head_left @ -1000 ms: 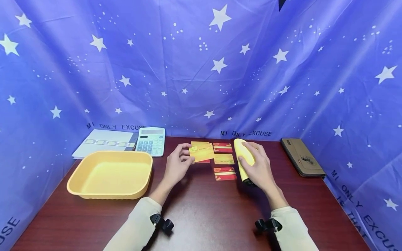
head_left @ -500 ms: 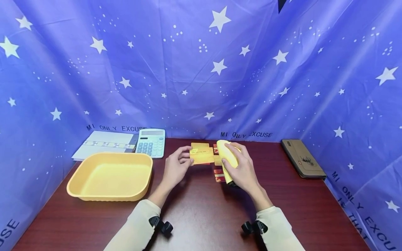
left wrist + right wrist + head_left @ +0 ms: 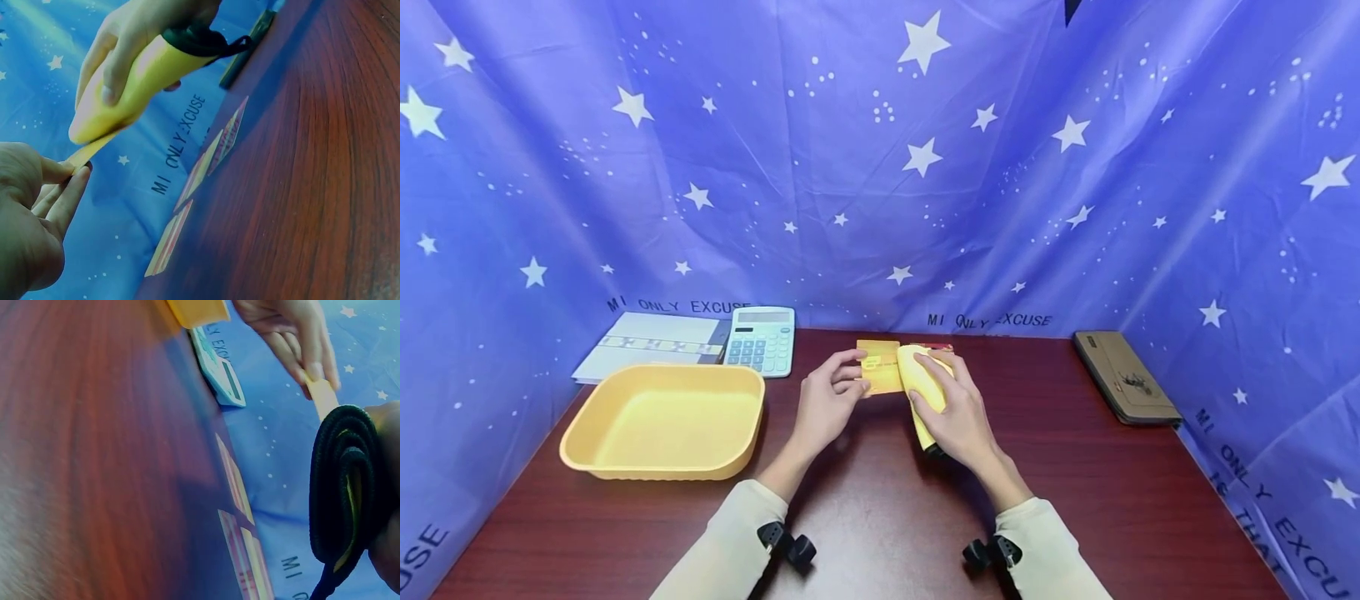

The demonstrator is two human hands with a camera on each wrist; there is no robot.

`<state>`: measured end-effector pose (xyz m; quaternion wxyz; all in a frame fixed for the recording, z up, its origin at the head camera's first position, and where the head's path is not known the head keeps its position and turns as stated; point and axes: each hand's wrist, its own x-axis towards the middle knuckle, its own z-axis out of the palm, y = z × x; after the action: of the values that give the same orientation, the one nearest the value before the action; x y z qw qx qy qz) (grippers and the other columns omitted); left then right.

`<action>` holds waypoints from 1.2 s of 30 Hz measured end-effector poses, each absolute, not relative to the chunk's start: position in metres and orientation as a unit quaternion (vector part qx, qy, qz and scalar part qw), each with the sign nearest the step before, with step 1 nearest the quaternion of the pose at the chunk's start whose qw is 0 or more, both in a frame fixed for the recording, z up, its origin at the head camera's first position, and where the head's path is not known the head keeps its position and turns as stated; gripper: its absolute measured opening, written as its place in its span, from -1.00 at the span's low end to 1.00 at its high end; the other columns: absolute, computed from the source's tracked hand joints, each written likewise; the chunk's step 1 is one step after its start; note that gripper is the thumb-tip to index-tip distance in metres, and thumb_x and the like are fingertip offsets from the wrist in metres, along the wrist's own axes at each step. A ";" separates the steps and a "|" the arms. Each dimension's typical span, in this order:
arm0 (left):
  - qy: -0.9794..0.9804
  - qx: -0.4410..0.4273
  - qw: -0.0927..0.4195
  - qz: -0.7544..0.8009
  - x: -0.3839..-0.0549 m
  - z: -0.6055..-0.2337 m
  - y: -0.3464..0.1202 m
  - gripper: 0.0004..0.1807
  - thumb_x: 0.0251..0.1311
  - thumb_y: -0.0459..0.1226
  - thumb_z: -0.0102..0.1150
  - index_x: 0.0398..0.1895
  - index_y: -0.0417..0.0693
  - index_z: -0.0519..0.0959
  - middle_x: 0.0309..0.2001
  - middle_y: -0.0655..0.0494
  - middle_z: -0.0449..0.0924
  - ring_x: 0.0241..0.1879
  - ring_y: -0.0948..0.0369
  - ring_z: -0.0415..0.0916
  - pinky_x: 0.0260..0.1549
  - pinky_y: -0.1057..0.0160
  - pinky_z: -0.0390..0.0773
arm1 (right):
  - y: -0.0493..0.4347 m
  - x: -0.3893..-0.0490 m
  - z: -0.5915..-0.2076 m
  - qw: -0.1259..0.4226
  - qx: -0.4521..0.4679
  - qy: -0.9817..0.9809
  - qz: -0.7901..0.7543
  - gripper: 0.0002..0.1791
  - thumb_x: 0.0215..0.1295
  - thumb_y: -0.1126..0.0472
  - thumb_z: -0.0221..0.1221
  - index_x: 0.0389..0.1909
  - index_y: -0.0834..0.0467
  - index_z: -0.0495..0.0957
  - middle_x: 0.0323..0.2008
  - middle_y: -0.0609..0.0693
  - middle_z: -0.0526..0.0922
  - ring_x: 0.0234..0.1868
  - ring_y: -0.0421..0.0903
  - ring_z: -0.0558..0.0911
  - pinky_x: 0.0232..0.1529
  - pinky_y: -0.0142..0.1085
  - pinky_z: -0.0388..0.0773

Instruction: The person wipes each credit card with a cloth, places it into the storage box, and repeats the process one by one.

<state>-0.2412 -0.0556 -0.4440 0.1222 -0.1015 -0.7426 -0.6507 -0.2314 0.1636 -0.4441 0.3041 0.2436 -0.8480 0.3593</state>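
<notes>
My left hand (image 3: 825, 398) pinches a yellow card (image 3: 880, 382) by its left edge, thumb on one face and fingers on the other. In the left wrist view this card (image 3: 89, 152) is raised off the table. My right hand (image 3: 958, 408) grips a rolled yellow cloth (image 3: 922, 392) with a black edge and a small loop. The far end of the cloth lies against the card's face and covers its right part. Black folded layers of the cloth (image 3: 340, 481) fill the right wrist view. Several red and yellow cards (image 3: 226, 134) lie on the table below, mostly hidden in the head view.
A yellow plastic basin (image 3: 662, 467) stands on the left of the dark wooden table (image 3: 880, 533). Behind it are a calculator (image 3: 762, 346) and a white folder (image 3: 655, 329). A brown wallet (image 3: 1123, 379) lies at the back right. A blue star-print curtain (image 3: 850, 167) surrounds the table.
My right hand has moved left with the rolled cloth, from the right of the card rows onto the held card. My left hand keeps the card in nearly the same spot.
</notes>
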 end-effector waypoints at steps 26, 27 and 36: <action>-0.713 -0.113 0.122 -0.681 -0.233 -0.442 -0.043 -0.55 0.19 -0.54 0.32 0.13 -0.04 0.68 -0.18 -0.16 0.81 -0.18 0.01 0.81 -0.24 0.29 0.83 | 0.138 -0.217 -0.447 0.280 0.263 -0.855 0.349 -0.33 0.18 0.18 0.42 0.37 -0.07 0.55 0.35 0.04 0.55 0.24 0.04 0.65 -0.04 -0.07 0.78; -0.717 -0.114 0.127 -0.676 -0.232 -0.441 -0.043 -0.55 0.19 -0.54 0.32 0.12 -0.02 0.69 -0.18 -0.14 0.81 -0.19 0.03 0.82 -0.25 0.30 0.83 | 0.139 -0.217 -0.447 0.283 0.264 -0.855 0.345 -0.32 0.18 0.17 0.42 0.37 -0.08 0.54 0.35 0.02 0.54 0.23 0.04 0.65 -0.05 -0.07 0.78; -0.724 -0.125 0.149 -0.662 -0.228 -0.432 -0.044 -0.58 0.16 -0.52 0.34 0.07 -0.01 0.69 -0.23 -0.12 0.81 -0.33 0.13 0.80 -0.33 0.30 0.83 | 0.147 -0.220 -0.444 0.304 0.261 -0.854 0.331 -0.32 0.19 0.19 0.40 0.39 -0.06 0.53 0.38 0.01 0.53 0.22 0.04 0.67 -0.15 -0.04 0.78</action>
<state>-0.2275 -0.0438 -0.4319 0.1492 -0.1253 -0.7240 -0.6617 -0.2203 0.1473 -0.4437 0.3036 0.2609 -0.8545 0.3311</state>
